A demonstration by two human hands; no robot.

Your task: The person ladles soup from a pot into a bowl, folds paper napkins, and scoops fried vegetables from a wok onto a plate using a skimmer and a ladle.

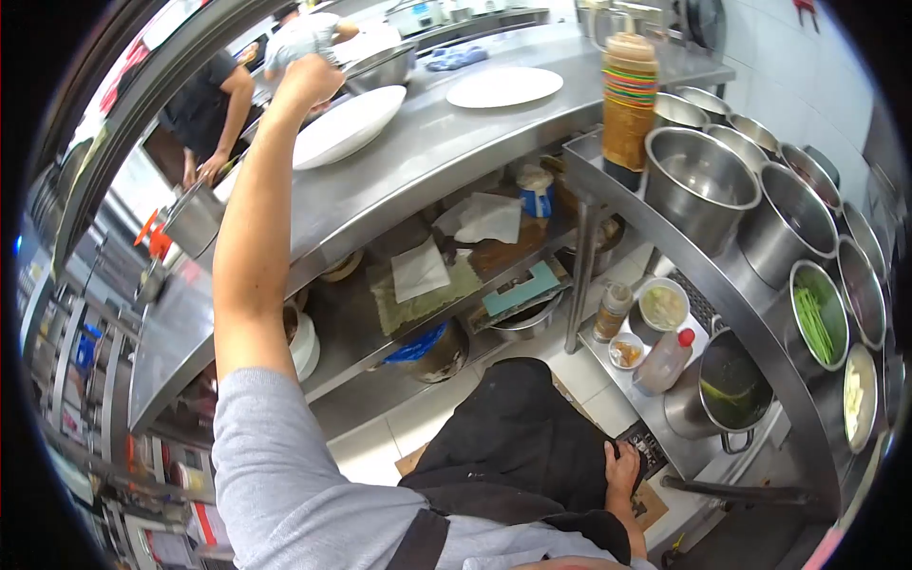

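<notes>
My left arm reaches across to the far side of the steel counter. There my left hand (312,82) is closed beside the rim of a white oval plate (353,131). Whatever its fingers hold, if anything, is hidden. A second white oval plate (505,87) lies farther right on the same counter. My right hand (622,465) hangs low beside my black apron (518,437), its fingers apart and holding nothing that I can see.
Steel pots (703,176) crowd the right-hand shelf, near stacked deli cups (629,104) and a container of green vegetables (819,313). Below stand a red-capped bottle (663,364) and a deep pot (736,380). Co-workers (204,104) work beyond the counter, by a metal bowl (380,68).
</notes>
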